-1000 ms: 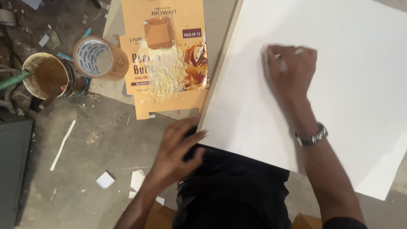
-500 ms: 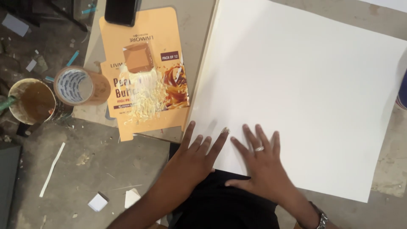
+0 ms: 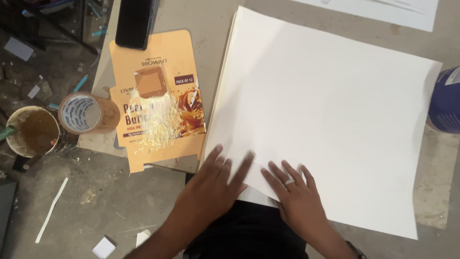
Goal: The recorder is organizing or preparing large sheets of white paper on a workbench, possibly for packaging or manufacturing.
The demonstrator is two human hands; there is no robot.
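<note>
Both hands flat, left hand (image 3: 211,184) and right hand (image 3: 299,199) fingers spread on white sheet (image 3: 326,120) near edge; sheet looks light, floppy, best lifted by edges

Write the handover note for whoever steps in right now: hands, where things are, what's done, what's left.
Left hand: flat, fingers spread, on the near edge of the white sheet.
Right hand: flat beside it on the same edge; neither grips anything.
Sheet lies on a stack of like sheets on the board.
Flattened orange carton with dried glue, tape roll and glue tin sit left.
Done: sheet laid. Left: probably pressing it smooth.
</note>
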